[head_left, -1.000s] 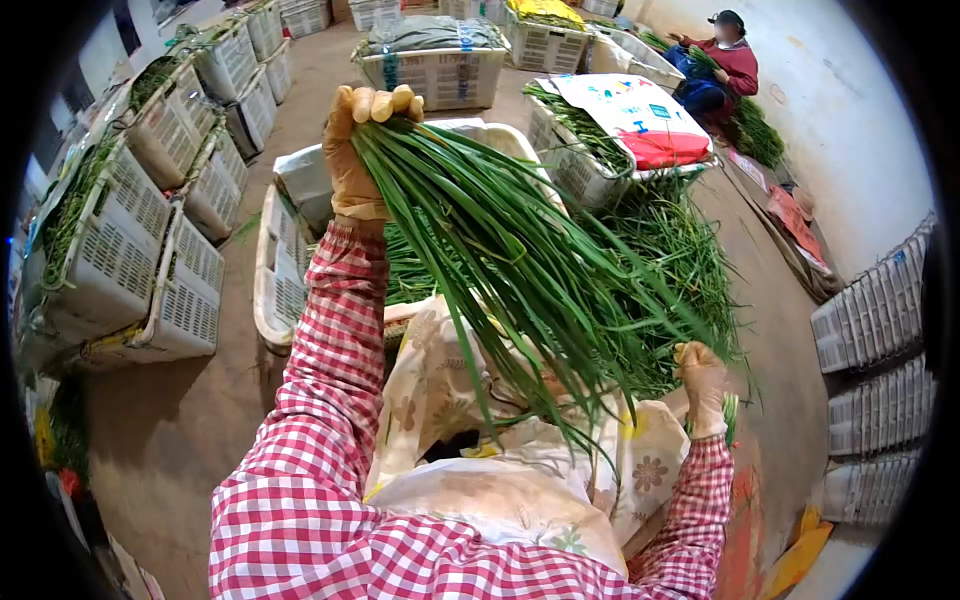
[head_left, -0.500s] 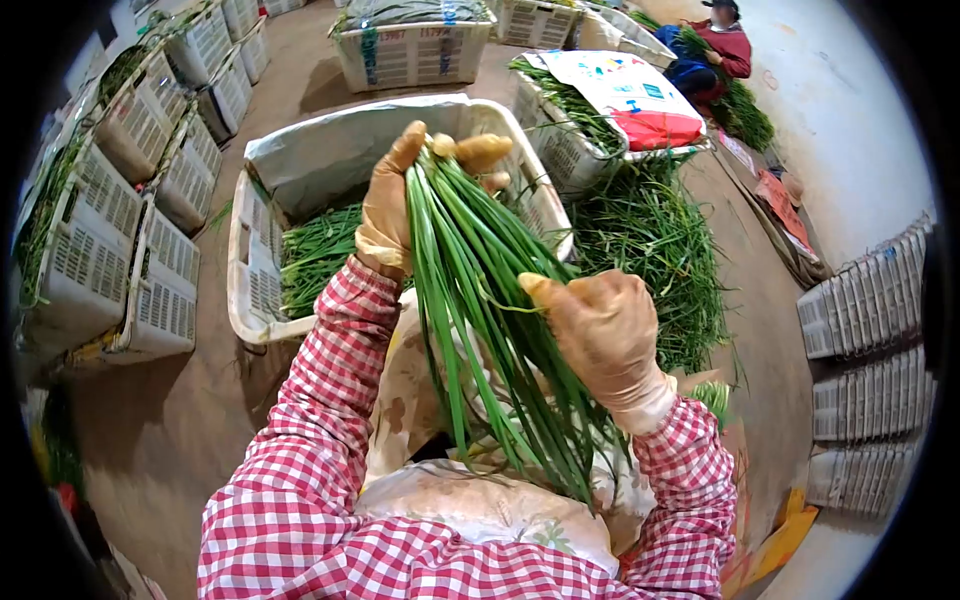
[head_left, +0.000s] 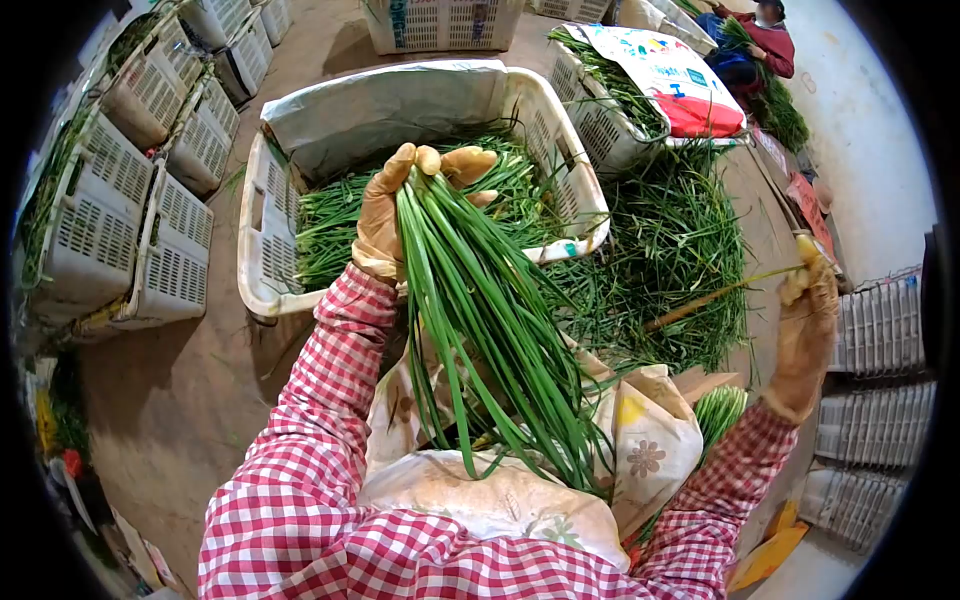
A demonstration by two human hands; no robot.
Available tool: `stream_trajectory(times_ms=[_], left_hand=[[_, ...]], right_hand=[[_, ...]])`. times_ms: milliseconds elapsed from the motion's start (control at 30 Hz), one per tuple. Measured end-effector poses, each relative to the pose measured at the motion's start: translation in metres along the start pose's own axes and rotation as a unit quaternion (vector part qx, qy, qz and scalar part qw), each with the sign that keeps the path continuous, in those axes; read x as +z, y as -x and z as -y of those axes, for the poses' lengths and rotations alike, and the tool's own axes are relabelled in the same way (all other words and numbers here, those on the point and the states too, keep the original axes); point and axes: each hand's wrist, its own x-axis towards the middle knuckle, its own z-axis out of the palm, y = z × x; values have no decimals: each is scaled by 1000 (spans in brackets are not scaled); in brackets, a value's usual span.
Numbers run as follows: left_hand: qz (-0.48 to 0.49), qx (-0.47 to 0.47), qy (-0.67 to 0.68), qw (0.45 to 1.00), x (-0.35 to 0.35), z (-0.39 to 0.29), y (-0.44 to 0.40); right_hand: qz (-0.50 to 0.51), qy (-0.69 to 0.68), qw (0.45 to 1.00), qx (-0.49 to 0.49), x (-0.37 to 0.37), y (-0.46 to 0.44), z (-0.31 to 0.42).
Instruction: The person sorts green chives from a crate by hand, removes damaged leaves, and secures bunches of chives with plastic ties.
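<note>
My gloved left hand (head_left: 380, 230) is wrapped round the pale root ends of a bunch of long green chives (head_left: 490, 310). The leaves hang down toward my lap over a flower-patterned apron (head_left: 480, 495). Off to the right, my gloved right hand (head_left: 808, 320), slightly blurred, pinches a thin yellowed leaf (head_left: 715, 296) that trails leftward. Beyond the bunch stands a white plastic crate (head_left: 572, 180) with a pale liner, and more chives (head_left: 335, 225) lie inside it.
A heap of loose green leaves (head_left: 670, 260) lies right of the crate. Behind it, another filled crate carries a printed sack (head_left: 660, 75). Crates (head_left: 100, 200) line the left; stacked grey-white trays (head_left: 875, 330) stand right. Another person (head_left: 755, 45) sits at the far right.
My right hand has swung from beside the bunch out to the right, drawing the yellowed leaf away. My left hand still grips the bunch. The view has shifted slightly.
</note>
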Motion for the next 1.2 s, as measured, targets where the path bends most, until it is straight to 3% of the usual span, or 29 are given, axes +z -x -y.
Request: stream_trajectory(times_ms=[100, 133, 167, 200, 233, 300, 333, 367, 400, 433, 467, 500, 567, 633, 733, 767, 900, 967, 1000, 1033, 1067, 1200], left_hand=[[26, 17, 9, 999, -5, 1, -1], [36, 24, 16, 999, -5, 1, 0], [37, 23, 17, 999, -3, 1, 1], [23, 4, 22, 1000, -2, 2, 0], [9, -14, 27, 999, -2, 3, -4], [-29, -40, 28, 998, 2, 10, -7], [-46, -43, 13, 998, 4, 16, -9], [-59, -48, -2, 997, 5, 22, -13], [-50, -64, 4, 997, 5, 28, -16], [-40, -79, 8, 996, 5, 35, -19], [-39, -102, 32, 993, 6, 41, -22], [-50, -114, 45, 991, 8, 47, -25], [-35, -150, 81, 985, 10, 61, -30], [-33, -169, 77, 982, 8, 67, -35], [-14, -113, 54, 992, 10, 67, -40], [-20, -81, 39, 996, 8, 63, -42], [29, 8, -5, 1000, 20, 46, -56], [117, -8, 50, 992, 30, 35, -71], [108, 149, -271, 945, 43, 21, -81], [86, 294, -555, 774, 65, 12, -90], [94, 294, -552, 775, 80, 12, -108], [238, 71, -483, 840, 131, 23, -180]], right_hand=[[-26, 37, 999, 15, -54, -27, -19], [0, 180, 971, 160, -80, -24, -47], [12, 395, 895, 206, -90, -9, -80], [45, 583, 771, 252, -99, 7, -112], [61, 798, 571, 184, -75, 24, -133], [31, 512, 807, 292, 46, 34, -82], [19, 339, 921, 193, 64, 50, -91], [110, 310, 939, 101, 90, 61, -82], [172, 361, 915, -46, 115, 67, -73], [232, 424, 851, -206, 134, 68, -66], [281, 517, 778, -221, 152, 72, -52], [299, 638, 666, -243, 163, 79, -60], [232, 695, 593, -335, 168, 77, -88], [191, 688, 606, -351, 161, 63, -100], [112, 562, 743, -345, 118, 67, -87], [62, 539, 760, -358, 95, 71, -87], [-39, 571, 803, -165, -5, 108, -86], [-71, 549, 829, -74, -51, 135, -112], [-78, 547, 830, -77, -59, 141, -114], [-62, 621, 772, 121, -68, 149, -111], [-45, 664, 676, 316, -78, 158, -111], [-20, 656, 624, 424, -110, 202, -117]])
